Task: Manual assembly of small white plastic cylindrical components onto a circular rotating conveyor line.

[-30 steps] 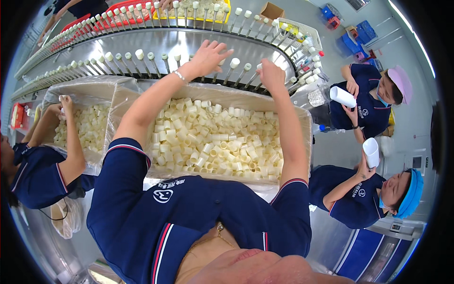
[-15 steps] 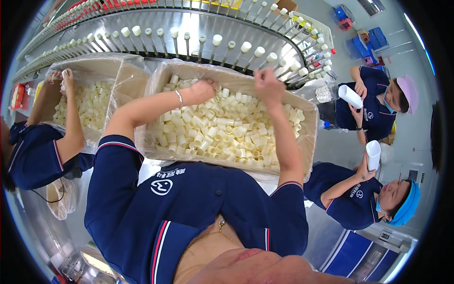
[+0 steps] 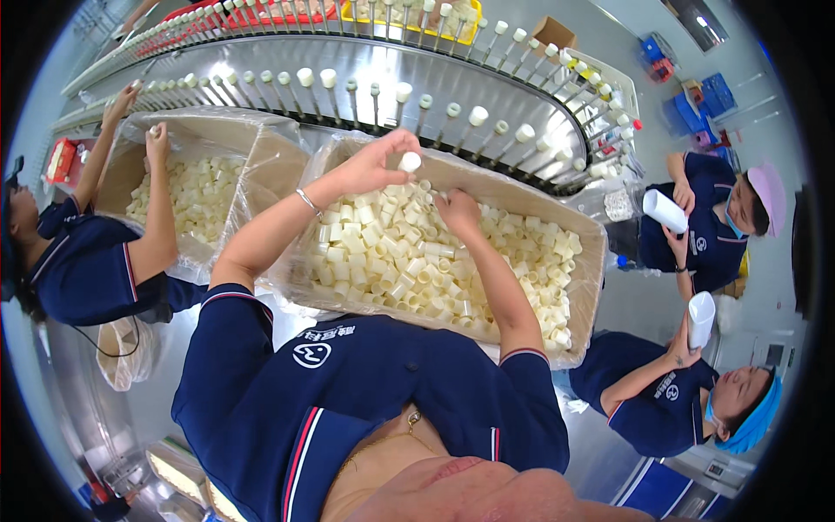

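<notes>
A white cap [image 3: 410, 162] sits between the thumb and fingers of my left hand [image 3: 379, 163], raised over the far edge of a plastic-lined cardboard box [image 3: 590, 254]. Short, hollow cream-coloured caps [image 3: 391, 261] fill this box in a loose heap. My right hand [image 3: 458, 211] reaches down into the far part of the heap. Its fingers are curled, and their tips are hidden among the caps. Just beyond the box runs a curved row of upright metal rods [image 3: 383, 111], many topped with a white or cream cap.
To the left, a co-worker [image 3: 96, 261] works over a second lined box [image 3: 248, 187] of caps, one hand at the rods. Two people [image 3: 696, 217] at the right hold white containers [image 3: 701, 320]. A yellow tray [image 3: 474, 22] lies beyond the metal track [image 3: 348, 54].
My left hand has come up out of the heap with a white cap. My right hand has dropped from near the rods into the caps. The whole view has shifted slightly.
</notes>
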`<state>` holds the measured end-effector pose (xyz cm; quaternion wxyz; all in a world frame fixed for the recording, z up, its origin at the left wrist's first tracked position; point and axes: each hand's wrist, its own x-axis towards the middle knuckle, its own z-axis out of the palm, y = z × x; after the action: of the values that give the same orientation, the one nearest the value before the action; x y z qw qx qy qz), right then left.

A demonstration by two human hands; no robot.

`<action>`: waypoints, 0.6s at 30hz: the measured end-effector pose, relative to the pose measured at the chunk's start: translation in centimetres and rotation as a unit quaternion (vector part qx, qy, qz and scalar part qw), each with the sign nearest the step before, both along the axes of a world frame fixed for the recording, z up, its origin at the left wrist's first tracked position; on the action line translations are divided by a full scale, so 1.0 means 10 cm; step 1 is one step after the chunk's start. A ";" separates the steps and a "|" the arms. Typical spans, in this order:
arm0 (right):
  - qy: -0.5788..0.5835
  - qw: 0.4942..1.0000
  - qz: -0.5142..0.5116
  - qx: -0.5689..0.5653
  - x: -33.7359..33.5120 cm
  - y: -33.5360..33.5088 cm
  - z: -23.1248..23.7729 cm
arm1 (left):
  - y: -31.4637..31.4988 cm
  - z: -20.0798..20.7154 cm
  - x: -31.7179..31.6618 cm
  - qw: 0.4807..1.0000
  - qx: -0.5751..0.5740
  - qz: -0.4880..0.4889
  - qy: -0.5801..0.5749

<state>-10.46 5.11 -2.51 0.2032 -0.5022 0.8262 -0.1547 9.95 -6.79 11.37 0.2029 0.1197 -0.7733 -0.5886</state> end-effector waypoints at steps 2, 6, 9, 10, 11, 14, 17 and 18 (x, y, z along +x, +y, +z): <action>-0.038 0.999 0.023 -0.005 -0.05 0.12 -0.02 | -0.08 0.09 0.05 0.996 0.006 0.084 0.035; -0.157 0.981 0.073 -0.087 -0.17 0.28 0.10 | -0.54 0.08 0.13 0.979 -0.051 0.199 0.006; -0.349 0.929 0.079 -0.096 -0.21 0.27 0.42 | -0.91 -0.09 0.16 0.951 -0.134 0.272 0.062; -0.427 0.892 0.077 -0.126 -0.22 0.28 0.47 | -0.98 -0.06 0.12 0.951 -0.134 0.270 0.062; -0.427 0.892 0.076 -0.128 -0.22 0.27 0.52 | -1.05 -0.03 0.07 0.940 -0.201 0.276 -0.003; -0.442 0.880 0.103 -0.140 -0.25 0.25 0.69 | -1.11 0.03 -0.21 0.915 -0.276 0.274 -0.107; -0.485 0.857 0.094 -0.145 -0.19 0.27 0.93 | -1.25 -0.12 -0.43 0.899 -0.323 0.263 -0.134; -0.477 0.860 0.095 -0.152 -0.21 0.28 1.01 | -1.24 -0.14 -0.52 0.898 -0.326 0.248 -0.162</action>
<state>-12.60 7.87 7.58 0.5075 -0.4675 0.5427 -0.4789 4.72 -19.19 9.97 0.2417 0.3287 -0.8893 -0.2064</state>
